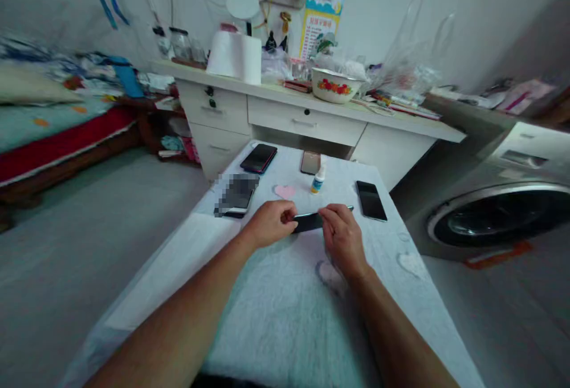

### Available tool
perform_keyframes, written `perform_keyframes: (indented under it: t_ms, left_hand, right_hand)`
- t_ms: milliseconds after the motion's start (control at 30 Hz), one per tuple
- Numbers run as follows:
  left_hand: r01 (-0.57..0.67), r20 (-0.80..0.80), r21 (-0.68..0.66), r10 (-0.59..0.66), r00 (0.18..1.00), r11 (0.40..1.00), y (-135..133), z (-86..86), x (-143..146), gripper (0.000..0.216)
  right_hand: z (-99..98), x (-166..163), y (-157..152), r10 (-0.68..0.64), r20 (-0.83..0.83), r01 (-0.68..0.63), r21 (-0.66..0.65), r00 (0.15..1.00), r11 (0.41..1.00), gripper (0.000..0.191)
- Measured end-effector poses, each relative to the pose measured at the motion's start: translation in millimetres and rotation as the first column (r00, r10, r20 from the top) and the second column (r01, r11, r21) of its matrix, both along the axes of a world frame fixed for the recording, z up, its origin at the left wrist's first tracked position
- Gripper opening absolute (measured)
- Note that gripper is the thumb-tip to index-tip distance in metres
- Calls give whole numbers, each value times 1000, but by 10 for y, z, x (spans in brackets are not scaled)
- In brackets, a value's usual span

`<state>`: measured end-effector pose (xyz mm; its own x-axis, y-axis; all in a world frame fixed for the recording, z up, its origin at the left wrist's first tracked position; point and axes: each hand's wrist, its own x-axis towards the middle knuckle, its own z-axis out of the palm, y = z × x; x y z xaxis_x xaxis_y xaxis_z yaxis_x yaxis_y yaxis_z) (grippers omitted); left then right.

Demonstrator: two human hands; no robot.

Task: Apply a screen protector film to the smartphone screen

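Between my two hands is a dark phone (309, 222), tilted so that mostly its narrow dark face and a pale edge show. My left hand (271, 221) has its fingers curled round the left end. At the other end, my right hand (342, 233) pinches the upper edge with thumb and fingers; a thin pale strip of edge sticks out past them. Just beyond stands a small white bottle (317, 180) with a blue and yellow label. A black phone (371, 201) lies to the right of my right hand. Much of the held phone is covered by fingers.
On the cloth-covered table (285, 316) lie a dark phone (259, 158), a partly blurred-out device (240, 192) and a smaller phone (310, 162). Behind is a white desk (307, 123) bearing a flowered bowl (335, 86). A washing machine (503, 162) stands right, a bed (53, 120) left.
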<state>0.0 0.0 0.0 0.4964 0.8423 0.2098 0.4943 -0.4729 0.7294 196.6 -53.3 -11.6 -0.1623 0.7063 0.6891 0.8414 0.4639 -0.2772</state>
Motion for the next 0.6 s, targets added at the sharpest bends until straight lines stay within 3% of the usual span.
perform_keyframes:
  t_ms: [600]
  left_hand:
    - [9, 18, -31, -8, 1000, 999, 12, -3, 3, 4]
  right_hand:
    - [18, 434, 82, -197, -103, 201, 39, 975, 979, 22]
